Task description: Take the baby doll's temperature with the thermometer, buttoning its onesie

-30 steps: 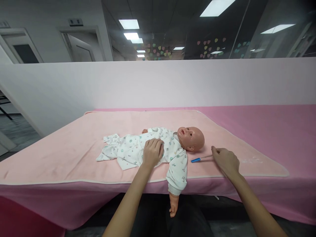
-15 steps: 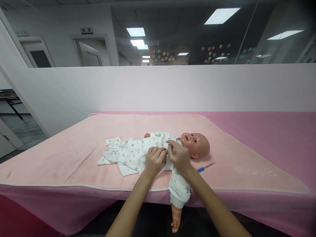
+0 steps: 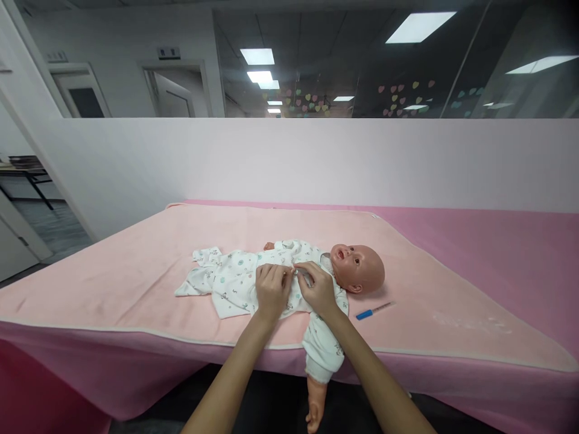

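Observation:
A baby doll (image 3: pixel 360 269) lies on its back, head to the right, dressed in a white outfit (image 3: pixel 235 274) with small green and grey prints. My left hand (image 3: pixel 272 290) is closed with its fingertips pinching the front of the outfit at the chest. Close beside it, my right hand (image 3: pixel 319 289) pinches the same front with thumb and index finger. The small bit of cloth or fastening between the fingertips is too small to make out. One sleeved arm of the doll (image 3: pixel 323 346) hangs over the table's near edge, its bare hand below.
A slim thermometer-like stick with a blue end (image 3: pixel 364 314) lies right of the doll. Under everything spreads a peach blanket (image 3: pixel 113 277) over a pink cloth (image 3: pixel 511 259). Behind stands a white partition (image 3: pixel 316 160) with glass above it.
Both hands have shifted a little left along the doll's chest, the right one lower toward the left. The camera view has moved slightly.

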A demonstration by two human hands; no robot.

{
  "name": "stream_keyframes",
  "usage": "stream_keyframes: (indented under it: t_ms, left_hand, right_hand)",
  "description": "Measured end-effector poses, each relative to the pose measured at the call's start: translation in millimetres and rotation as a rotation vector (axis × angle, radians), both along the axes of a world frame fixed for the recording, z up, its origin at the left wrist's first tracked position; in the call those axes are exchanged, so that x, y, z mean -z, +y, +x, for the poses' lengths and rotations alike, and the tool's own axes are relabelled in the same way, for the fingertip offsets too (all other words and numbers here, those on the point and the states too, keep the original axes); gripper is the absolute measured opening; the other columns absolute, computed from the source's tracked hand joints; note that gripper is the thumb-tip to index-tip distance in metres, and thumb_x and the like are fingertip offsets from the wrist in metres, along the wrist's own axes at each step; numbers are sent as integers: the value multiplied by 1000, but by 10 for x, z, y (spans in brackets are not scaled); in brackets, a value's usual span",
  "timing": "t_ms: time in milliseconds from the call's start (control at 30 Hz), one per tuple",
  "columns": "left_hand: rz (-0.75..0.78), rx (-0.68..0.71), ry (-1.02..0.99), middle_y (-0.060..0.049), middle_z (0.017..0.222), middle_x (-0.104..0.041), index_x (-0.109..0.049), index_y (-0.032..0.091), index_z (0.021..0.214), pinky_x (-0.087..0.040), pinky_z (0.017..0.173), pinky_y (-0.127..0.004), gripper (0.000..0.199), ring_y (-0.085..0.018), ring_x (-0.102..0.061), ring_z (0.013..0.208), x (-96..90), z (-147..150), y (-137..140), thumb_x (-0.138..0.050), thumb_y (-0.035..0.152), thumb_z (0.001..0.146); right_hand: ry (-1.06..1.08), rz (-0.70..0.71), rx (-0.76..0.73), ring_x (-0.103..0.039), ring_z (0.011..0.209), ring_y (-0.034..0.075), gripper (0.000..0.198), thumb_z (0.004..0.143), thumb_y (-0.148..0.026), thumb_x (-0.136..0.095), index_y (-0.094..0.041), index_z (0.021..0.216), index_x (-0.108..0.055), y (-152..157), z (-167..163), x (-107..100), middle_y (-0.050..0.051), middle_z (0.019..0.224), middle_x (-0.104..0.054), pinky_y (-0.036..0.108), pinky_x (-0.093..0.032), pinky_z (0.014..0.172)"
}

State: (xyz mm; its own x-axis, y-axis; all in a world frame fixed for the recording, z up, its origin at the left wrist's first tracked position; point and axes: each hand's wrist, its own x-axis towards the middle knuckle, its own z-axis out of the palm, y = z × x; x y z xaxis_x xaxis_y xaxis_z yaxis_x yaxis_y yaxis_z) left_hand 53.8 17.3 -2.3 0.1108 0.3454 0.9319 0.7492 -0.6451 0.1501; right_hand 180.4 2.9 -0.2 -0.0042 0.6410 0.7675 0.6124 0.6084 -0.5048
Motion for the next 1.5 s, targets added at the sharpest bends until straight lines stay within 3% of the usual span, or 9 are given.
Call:
stream_keyframes:
  t_ms: [167,333,533,833,1167,1500]
  left_hand:
    - [-70,15,13,-1,77,-64,-55,19,81,-35,73,-31,4,-15,-52,72,-51,2,-44,-52,17,80]
    - [-117,0,66,-2,95,-64,-60,22,93,-34,82,-34,16,-17,-54,88,-73,12,-58,-53,20,79]
    - [-120,-2,65,-2,88,-65,-59,21,86,-34,80,-33,10,-17,-55,85,-63,11,-41,-51,19,82]
    - [-136,-6,78,0,80,-65,-60,22,89,-33,79,-33,12,-16,-53,80,-56,7,-46,-50,19,84]
    - [-117,38,58,-2,82,-65,-62,23,94,-34,80,-35,20,-18,-54,83,-82,1,-75,-51,15,79]
    - [-61,119,42,0,77,-65,-60,22,80,-35,76,-33,11,-16,-53,76,-70,-9,-89,-52,15,76]
  right_hand:
    - [43,0,-7,-58,69,14,20,79,-15,-47,-20,90,-63,0,-13,-6,2,83,-65,25,-44,64]
    - [86,7,-21,-57,68,14,19,79,-14,-46,-20,85,-63,15,-10,4,2,82,-65,25,-44,62]
    - [100,9,-32,-58,67,14,18,79,-15,-46,-21,81,-63,31,-7,19,1,80,-66,25,-44,62]
    - [76,-2,20,-58,65,13,19,76,-19,-50,-21,91,-61,33,-1,21,2,83,-65,24,-44,59]
    - [87,-19,43,-58,62,14,20,83,-28,-48,-20,94,-62,44,12,44,4,82,-66,26,-46,59]
    - [78,1,52,-54,58,13,14,80,-22,-50,-19,83,-64,19,4,10,2,76,-65,24,-42,57]
